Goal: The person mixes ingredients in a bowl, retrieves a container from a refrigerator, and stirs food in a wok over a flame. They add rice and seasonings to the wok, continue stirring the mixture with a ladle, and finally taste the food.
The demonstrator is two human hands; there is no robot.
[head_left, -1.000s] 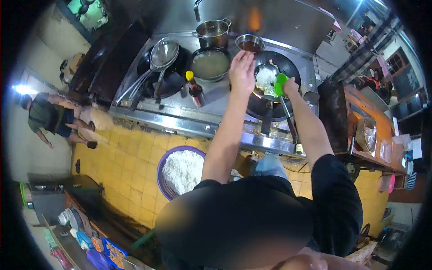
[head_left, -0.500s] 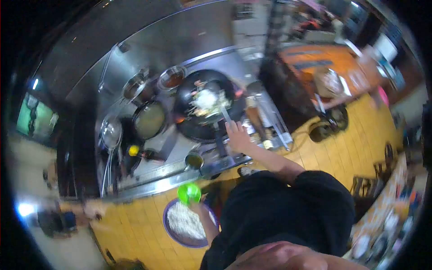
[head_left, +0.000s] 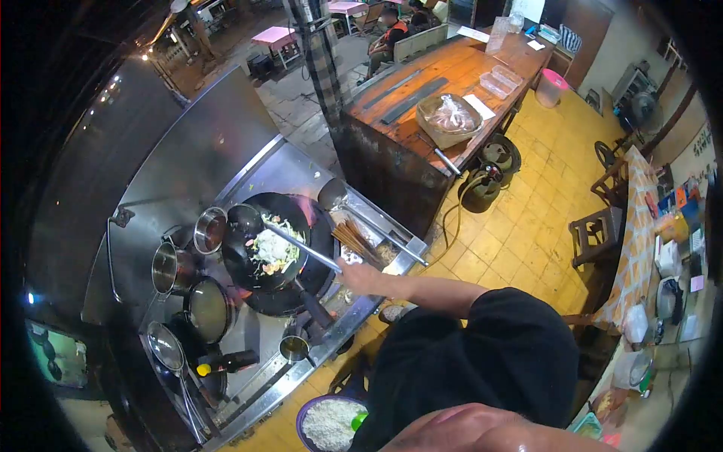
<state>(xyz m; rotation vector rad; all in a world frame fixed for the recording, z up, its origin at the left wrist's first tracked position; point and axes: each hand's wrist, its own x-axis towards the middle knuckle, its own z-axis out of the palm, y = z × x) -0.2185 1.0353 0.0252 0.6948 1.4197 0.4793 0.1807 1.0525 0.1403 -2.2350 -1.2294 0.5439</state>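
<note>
My right hand is closed round the handle of a metal ladle, whose dark bowl is at the left side of the black wok. In the wok lies a heap of white rice over chopped vegetables and other bits. Low in the view, a green bowl shows in part at the edge of a purple tub of white rice. My body hides my left hand.
Around the wok stand a pot, a pan of liquid, a strainer, a yellow-capped bottle and a small cup. Beyond is an orange table with a bagged basket. A person is in the background.
The view has swung to the right. The ladle's bowl now shows at the wok's left side. The green bowl has sunk to the rice tub, and my left hand has gone out of sight.
</note>
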